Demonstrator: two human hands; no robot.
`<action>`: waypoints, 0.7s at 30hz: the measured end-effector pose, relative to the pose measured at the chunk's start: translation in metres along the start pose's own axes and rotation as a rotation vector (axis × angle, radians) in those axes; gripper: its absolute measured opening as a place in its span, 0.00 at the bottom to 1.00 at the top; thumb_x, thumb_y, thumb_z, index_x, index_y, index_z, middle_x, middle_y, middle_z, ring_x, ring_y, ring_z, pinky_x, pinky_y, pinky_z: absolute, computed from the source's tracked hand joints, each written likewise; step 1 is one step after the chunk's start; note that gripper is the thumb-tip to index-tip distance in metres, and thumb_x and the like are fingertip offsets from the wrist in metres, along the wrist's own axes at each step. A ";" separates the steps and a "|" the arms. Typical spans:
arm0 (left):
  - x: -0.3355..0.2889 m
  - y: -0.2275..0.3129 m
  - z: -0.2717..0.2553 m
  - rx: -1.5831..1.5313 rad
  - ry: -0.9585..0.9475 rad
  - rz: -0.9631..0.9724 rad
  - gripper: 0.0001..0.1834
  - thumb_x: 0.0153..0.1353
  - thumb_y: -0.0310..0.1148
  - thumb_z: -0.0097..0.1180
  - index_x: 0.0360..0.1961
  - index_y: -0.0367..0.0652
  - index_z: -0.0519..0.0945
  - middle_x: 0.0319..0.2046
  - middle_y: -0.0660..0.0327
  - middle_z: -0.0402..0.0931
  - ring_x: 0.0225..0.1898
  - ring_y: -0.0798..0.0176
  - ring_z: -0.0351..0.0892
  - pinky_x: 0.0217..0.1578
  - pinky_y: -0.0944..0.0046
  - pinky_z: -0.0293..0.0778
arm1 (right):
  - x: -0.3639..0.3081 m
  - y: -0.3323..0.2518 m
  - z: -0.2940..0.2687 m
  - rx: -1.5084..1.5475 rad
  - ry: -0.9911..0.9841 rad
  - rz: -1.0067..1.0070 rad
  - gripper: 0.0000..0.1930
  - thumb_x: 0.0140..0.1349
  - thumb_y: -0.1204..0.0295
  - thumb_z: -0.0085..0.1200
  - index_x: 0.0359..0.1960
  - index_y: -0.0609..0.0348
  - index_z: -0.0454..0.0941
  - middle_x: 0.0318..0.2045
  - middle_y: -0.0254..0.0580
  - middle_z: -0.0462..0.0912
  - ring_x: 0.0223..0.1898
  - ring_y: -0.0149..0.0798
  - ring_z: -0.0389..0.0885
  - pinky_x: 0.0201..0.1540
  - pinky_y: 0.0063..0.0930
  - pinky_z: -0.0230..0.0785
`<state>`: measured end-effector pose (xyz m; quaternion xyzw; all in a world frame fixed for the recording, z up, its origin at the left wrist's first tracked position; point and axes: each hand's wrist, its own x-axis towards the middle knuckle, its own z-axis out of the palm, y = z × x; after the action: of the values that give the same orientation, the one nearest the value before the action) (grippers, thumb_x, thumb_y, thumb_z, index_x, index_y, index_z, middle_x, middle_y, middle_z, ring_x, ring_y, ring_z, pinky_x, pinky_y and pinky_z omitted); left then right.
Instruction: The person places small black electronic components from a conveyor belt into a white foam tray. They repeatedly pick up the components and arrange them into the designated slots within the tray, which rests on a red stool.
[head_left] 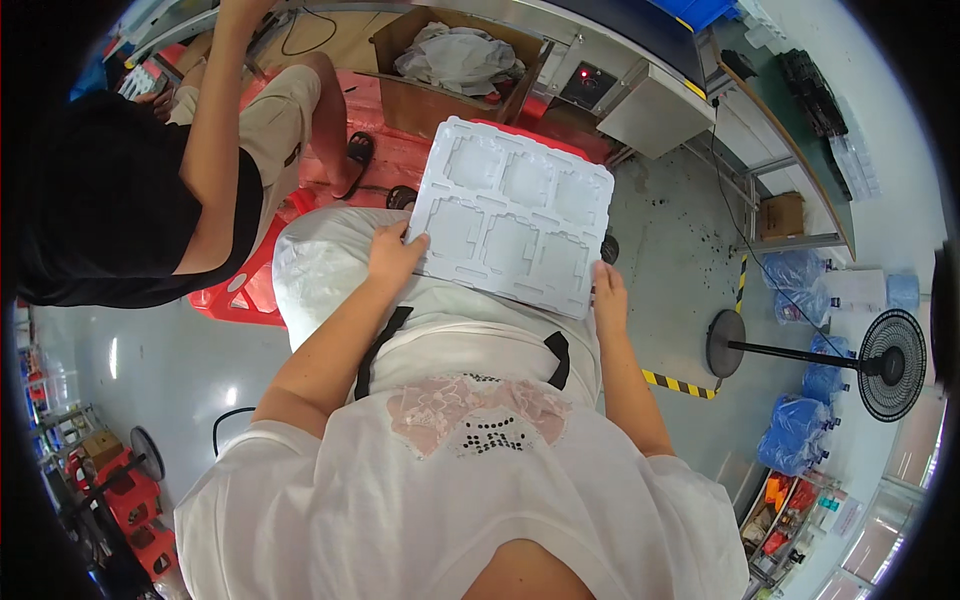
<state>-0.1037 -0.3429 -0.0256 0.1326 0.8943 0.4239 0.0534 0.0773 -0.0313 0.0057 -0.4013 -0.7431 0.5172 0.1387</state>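
Note:
A white moulded plastic tray (pixel 484 216) with several shaped compartments rests tilted above my lap. No parts show in its compartments. My left hand (pixel 396 256) grips its left edge near the lower corner, thumb on top and the other fingers partly hidden. At the lower right edge, my right hand (pixel 609 292) holds the tray with its fingers against the side. Something red (pixel 560 148) peeks out behind the tray's far edge.
On the left, a co-worker in a black shirt (pixel 120 200) sits close by on a red stool (pixel 240 290). Ahead stands a cardboard box (pixel 420 100) with crumpled plastic film (pixel 460 58). A workbench (pixel 660 110) is at the far right, and a standing fan (pixel 890 365) at right.

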 end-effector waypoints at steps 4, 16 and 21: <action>0.003 0.012 -0.005 -0.046 -0.081 -0.087 0.21 0.48 0.39 0.60 0.41 0.35 0.79 0.36 0.43 0.75 0.42 0.44 0.72 0.44 0.53 0.69 | 0.025 0.034 0.016 -0.238 0.044 -0.167 0.20 0.57 0.62 0.54 0.41 0.70 0.75 0.39 0.49 0.74 0.37 0.37 0.72 0.40 0.30 0.65; -0.018 0.063 -0.097 -0.060 -0.275 0.042 0.28 0.48 0.43 0.64 0.47 0.36 0.75 0.44 0.53 0.74 0.46 0.59 0.72 0.46 0.64 0.67 | -0.040 -0.169 -0.069 0.238 -0.063 -0.321 0.20 0.53 0.80 0.58 0.50 0.66 0.70 0.41 0.39 0.77 0.43 0.29 0.74 0.49 0.23 0.65; -0.011 0.203 -0.159 -0.168 0.620 0.748 0.33 0.45 0.31 0.68 0.52 0.34 0.69 0.49 0.52 0.68 0.51 0.56 0.67 0.51 0.61 0.63 | -0.091 -0.331 -0.150 -0.565 -0.100 -0.976 0.19 0.52 0.81 0.54 0.48 0.67 0.74 0.43 0.43 0.76 0.43 0.33 0.73 0.48 0.24 0.64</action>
<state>-0.0868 -0.3410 0.2320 0.3076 0.7219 0.5043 -0.3604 0.0791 -0.0475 0.3806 -0.0076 -0.9577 0.1926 0.2138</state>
